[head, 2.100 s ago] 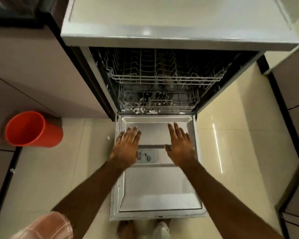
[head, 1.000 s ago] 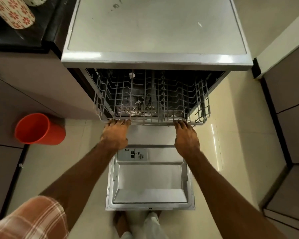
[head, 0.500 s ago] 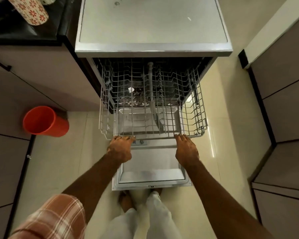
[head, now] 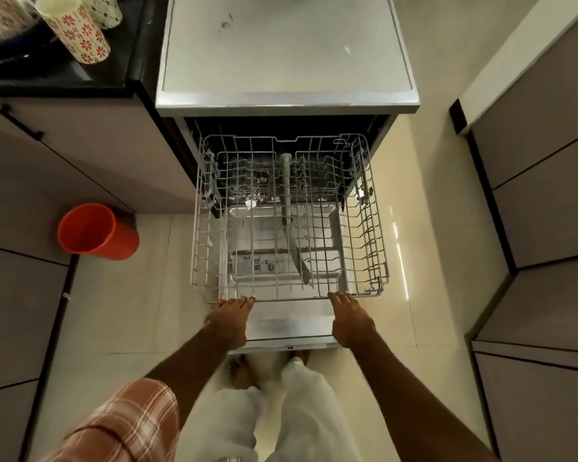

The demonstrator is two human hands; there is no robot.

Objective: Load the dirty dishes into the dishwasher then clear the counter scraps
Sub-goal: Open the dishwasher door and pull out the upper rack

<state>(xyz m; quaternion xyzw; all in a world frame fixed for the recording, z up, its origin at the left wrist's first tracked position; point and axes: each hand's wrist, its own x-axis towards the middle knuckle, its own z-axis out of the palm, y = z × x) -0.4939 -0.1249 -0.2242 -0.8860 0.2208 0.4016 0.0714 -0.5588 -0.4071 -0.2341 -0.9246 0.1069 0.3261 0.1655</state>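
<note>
We see the rack point(head: 289, 228) drawn out in front of the dishwasher point(head: 287, 61), above its lowered door point(head: 291, 323); the bucket point(head: 95, 233) stands left of the dishwasher on the floor point(head: 121, 311); cups point(head: 75, 28) stand on the worktop point(head: 57, 78) at its left.

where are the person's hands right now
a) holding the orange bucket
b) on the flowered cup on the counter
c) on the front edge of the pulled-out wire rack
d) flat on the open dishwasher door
c: the left hand and right hand both rest on the front rail of the wire rack, which is drawn out over the open door.
</note>
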